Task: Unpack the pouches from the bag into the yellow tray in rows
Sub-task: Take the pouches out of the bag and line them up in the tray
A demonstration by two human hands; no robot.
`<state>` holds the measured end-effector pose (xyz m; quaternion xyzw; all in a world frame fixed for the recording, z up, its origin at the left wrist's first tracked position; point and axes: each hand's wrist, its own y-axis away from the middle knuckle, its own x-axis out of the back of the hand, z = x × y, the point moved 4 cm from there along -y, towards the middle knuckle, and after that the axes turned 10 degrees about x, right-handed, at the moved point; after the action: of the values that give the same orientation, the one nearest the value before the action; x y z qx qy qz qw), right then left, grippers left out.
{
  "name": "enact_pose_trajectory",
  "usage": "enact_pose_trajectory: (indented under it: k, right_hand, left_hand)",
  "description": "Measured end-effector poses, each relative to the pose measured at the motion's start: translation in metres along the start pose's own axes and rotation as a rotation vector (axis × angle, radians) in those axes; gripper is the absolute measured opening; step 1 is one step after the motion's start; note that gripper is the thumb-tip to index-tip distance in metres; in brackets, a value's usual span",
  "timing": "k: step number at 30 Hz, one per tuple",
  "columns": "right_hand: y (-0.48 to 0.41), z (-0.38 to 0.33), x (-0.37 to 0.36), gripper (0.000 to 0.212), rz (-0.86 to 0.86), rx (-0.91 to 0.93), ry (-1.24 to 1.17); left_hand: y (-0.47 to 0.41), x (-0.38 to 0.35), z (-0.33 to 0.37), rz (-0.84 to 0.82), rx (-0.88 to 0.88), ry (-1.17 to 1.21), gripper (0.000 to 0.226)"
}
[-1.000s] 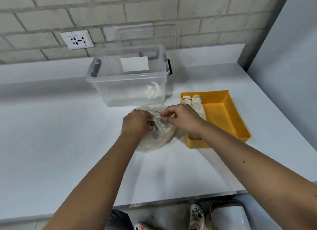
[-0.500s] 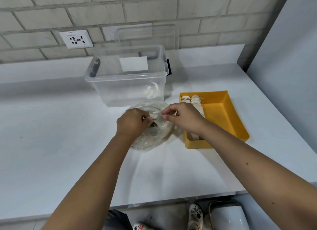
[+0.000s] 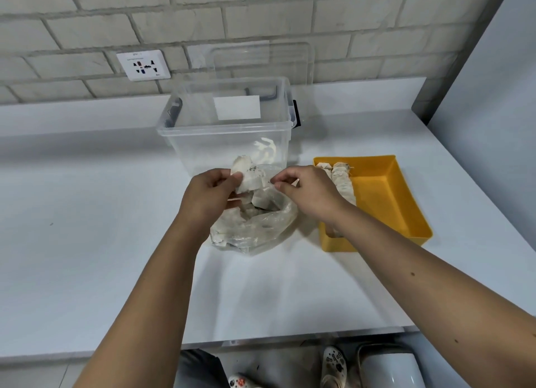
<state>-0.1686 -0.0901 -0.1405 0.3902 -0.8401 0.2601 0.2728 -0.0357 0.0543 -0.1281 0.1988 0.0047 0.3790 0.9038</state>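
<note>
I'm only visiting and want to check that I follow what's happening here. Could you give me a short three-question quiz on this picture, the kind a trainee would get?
1. Multiple choice: what does the left hand hold up?
A) a spoon
B) a pouch
C) a cup
2. True or false: the yellow tray has nothing in it.
3. Fill in: the right hand pinches the rim of the clear plastic ___.

Key:
1. B.
2. False: a row of pouches lies along its left side.
3. bag.
</note>
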Motion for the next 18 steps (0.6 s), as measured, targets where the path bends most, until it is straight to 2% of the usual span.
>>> enact_pose_trajectory:
  k: [4,6,9,13,18]
  right_hand:
    - [-0.002,-0.009,-0.002,0.030,0.016,-0.033,-0.161]
    - [-0.005,-0.011,-0.008,0.026,-0.024,-0.033,-0.136]
    - [-0.009,-0.011,-0.018,0.020,-0.114,0.013,0.102]
    - [-0.003,-0.002,-0.046,0.018,-0.419,0.095,0.555]
    - [-0.006,0.001,-0.055,0.021,-0.414,0.123,0.767]
  left_hand:
    - [0.002,-0.007,-0.006,-0.099,0.096,0.159,0.016]
    - [0.002,-0.007,-0.007,-0.087,0.113,0.264,0.014]
    - [0.000,-0.002,-0.006,-0.006,0.112,0.358,0.009]
    - [-0.001,-0.004,-0.014,-0.004,0.143,0.257,0.016]
    - [-0.003,-0.007,-0.022,0.006,0.163,0.227,0.009]
